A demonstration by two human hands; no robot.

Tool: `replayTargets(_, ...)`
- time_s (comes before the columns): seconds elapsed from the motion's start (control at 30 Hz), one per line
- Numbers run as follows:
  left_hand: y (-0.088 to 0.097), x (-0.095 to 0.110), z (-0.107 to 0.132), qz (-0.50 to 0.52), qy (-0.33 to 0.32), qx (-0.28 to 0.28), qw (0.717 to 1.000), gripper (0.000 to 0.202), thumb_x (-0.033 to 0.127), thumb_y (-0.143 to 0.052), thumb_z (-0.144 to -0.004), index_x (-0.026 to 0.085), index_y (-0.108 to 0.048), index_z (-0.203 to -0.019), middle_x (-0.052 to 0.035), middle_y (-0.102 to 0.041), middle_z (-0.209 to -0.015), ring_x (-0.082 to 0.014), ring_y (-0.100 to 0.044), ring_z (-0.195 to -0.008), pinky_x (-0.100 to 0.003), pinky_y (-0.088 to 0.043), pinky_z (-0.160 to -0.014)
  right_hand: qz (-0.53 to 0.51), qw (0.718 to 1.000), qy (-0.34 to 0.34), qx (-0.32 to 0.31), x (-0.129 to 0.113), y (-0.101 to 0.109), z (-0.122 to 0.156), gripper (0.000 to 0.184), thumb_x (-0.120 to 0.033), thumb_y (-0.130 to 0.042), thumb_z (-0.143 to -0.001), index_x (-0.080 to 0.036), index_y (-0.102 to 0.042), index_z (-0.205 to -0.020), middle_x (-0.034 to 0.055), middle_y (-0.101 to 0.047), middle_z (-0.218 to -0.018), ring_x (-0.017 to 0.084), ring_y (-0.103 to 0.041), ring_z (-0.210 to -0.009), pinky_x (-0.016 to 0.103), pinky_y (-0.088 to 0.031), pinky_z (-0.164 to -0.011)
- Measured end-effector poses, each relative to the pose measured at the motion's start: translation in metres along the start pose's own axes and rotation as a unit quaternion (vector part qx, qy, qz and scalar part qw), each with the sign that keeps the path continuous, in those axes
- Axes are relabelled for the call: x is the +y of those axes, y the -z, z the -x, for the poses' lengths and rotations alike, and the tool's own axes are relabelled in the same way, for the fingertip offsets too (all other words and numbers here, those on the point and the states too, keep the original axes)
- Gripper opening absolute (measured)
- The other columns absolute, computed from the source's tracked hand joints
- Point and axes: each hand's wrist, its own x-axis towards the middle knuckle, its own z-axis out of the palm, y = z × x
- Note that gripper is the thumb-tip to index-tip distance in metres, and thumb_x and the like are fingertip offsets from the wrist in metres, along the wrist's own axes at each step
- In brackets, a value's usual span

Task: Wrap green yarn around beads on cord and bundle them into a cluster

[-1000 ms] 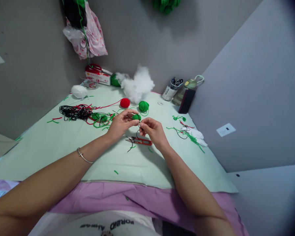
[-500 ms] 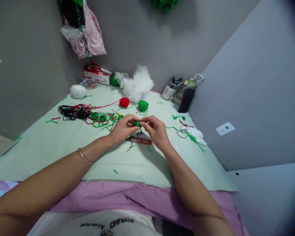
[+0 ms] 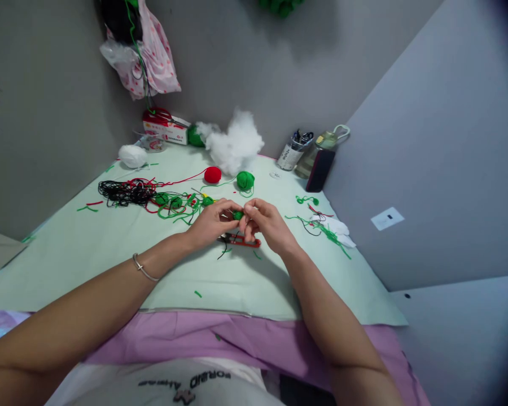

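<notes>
Between thumb and fingers, my left hand [image 3: 214, 221] grips a small green crocheted piece [image 3: 237, 215], mostly covered by the fingers. Close against its right side, my right hand [image 3: 263, 221] has thumb and forefinger pinched together; what they pinch is too small to make out. A dark yarn end trails below the hands. Under them on the table lie orange thread snips [image 3: 250, 242], partly hidden by the right fingers. Just beyond stand a green yarn ball [image 3: 245, 181] and a red yarn ball [image 3: 212, 175].
Tangled black yarn [image 3: 127, 193] and small green pieces [image 3: 176, 202] lie left. White stuffing [image 3: 236, 144] sits at the back, near a box [image 3: 169, 133] with red scissors. A pen cup [image 3: 289, 157], bottle [image 3: 308, 163] and phone [image 3: 320, 171] stand back right; yarn scraps [image 3: 331, 235] lie right.
My right hand has turned, its lower fingers now curled into view below the green piece. The left hand keeps its hold. The whole view has shifted slightly.
</notes>
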Motion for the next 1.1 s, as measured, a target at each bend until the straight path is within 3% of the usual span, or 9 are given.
replayTargets(0.13, -0.003, 0.005, 0.001, -0.035, 0.004, -0.029, 0.999, 0.017, 0.024, -0.073, -0.076, 0.021, -0.073, -0.093, -0.0030, -0.060, -0.094, -0.0168, -0.063, -0.083, -0.034, -0.054, -0.080, -0.051, 0.996, 0.052, 0.056, -0.006, 0.009, -0.003, 0.041, -0.056, -0.072, -0.081, -0.021, -0.049, -0.081, -0.0111, -0.042, -0.047, 0.004, -0.024, -0.038, 0.020, -0.019, -0.041)
replayTargets(0.23, -0.004, 0.006, 0.002, -0.037, 0.007, -0.023, 0.999, 0.019, 0.024, -0.072, -0.076, 0.021, -0.072, -0.095, -0.0032, -0.061, -0.096, -0.0164, -0.063, -0.082, -0.034, -0.054, -0.079, -0.079, 0.993, 0.048, 0.068, -0.009, 0.014, -0.003, 0.039, -0.055, -0.072, -0.081, -0.021, -0.052, -0.082, -0.0117, -0.038, -0.047, 0.004, -0.017, -0.040, 0.021, -0.016, -0.042)
replayTargets(0.37, -0.001, 0.004, 0.001, -0.039, 0.027, -0.022, 0.999, 0.019, 0.026, -0.070, -0.078, 0.019, -0.070, -0.095, -0.0036, -0.060, -0.095, -0.0146, -0.060, -0.075, -0.033, -0.053, -0.072, -0.093, 0.995, 0.003, 0.030, -0.004, 0.010, -0.004, 0.038, -0.055, -0.069, -0.084, -0.018, -0.061, -0.085, -0.0085, -0.045, -0.052, 0.005, -0.023, -0.043, 0.023, -0.022, -0.045)
replayTargets(0.53, 0.001, 0.004, 0.000, -0.060, 0.031, -0.032, 0.997, 0.019, 0.025, -0.068, -0.078, 0.018, -0.069, -0.097, -0.0027, -0.058, -0.095, -0.0141, -0.058, -0.076, -0.032, -0.051, -0.074, -0.129, 0.991, -0.010, 0.022, 0.002, 0.007, -0.006, 0.034, -0.040, -0.080, -0.074, -0.016, -0.071, -0.097, -0.0020, -0.060, -0.073, 0.006, -0.040, -0.055, 0.022, -0.033, -0.051)
replayTargets(0.63, 0.002, 0.003, 0.000, -0.067, 0.017, -0.030, 0.997, 0.018, 0.023, -0.064, -0.080, 0.018, -0.068, -0.097, -0.0029, -0.057, -0.096, -0.0150, -0.059, -0.080, -0.031, -0.051, -0.075, -0.082, 0.996, -0.023, 0.010, 0.005, 0.006, -0.006, 0.036, -0.048, -0.074, -0.080, -0.016, -0.071, -0.097, 0.0006, -0.066, -0.071, 0.006, -0.043, -0.051, 0.023, -0.031, -0.048)
replayTargets(0.77, 0.003, -0.004, -0.001, -0.113, 0.002, -0.032, 0.993, 0.019, 0.017, -0.063, -0.075, 0.019, -0.067, -0.094, -0.0021, -0.055, -0.094, -0.0159, -0.060, -0.082, -0.032, -0.051, -0.077, -0.045, 0.999, 0.009, -0.010, -0.006, 0.012, 0.001, 0.036, -0.052, -0.070, -0.085, -0.016, -0.067, -0.083, -0.0080, -0.040, -0.045, 0.006, -0.030, -0.041, 0.022, -0.024, -0.044)
replayTargets(0.9, 0.004, -0.009, -0.001, -0.125, 0.007, -0.031, 0.992, 0.015, 0.017, -0.063, -0.075, 0.019, -0.066, -0.089, -0.0022, -0.056, -0.094, -0.0147, -0.060, -0.077, -0.031, -0.051, -0.073, -0.123, 0.975, 0.150, 0.108, -0.030, 0.032, 0.010, 0.028, -0.046, -0.069, -0.088, -0.022, -0.057, -0.080, -0.0111, -0.014, -0.050, 0.008, -0.012, -0.043, 0.021, -0.021, -0.041)
replayTargets(1.0, 0.004, -0.009, -0.002, -0.121, 0.010, -0.020, 0.992, 0.016, 0.018, -0.065, -0.075, 0.019, -0.068, -0.091, -0.0030, -0.058, -0.096, -0.0152, -0.060, -0.080, -0.033, -0.052, -0.078, -0.131, 0.971, 0.160, 0.125, -0.036, 0.040, 0.012, 0.023, -0.041, -0.068, -0.089, -0.022, -0.058, -0.081, -0.0097, -0.017, -0.054, 0.008, -0.015, -0.045, 0.021, -0.024, -0.043)
replayTargets(1.1, 0.006, -0.011, -0.003, -0.082, 0.018, -0.012, 0.996, 0.025, 0.020, -0.066, -0.076, 0.020, -0.069, -0.101, -0.0048, -0.062, -0.103, -0.0163, -0.062, -0.086, -0.034, -0.053, -0.084, -0.106, 0.980, 0.139, 0.100, -0.033, 0.038, 0.012, 0.021, -0.039, -0.071, -0.085, -0.020, -0.066, -0.093, -0.0069, -0.034, -0.059, 0.008, -0.028, -0.050, 0.023, -0.031, -0.047)
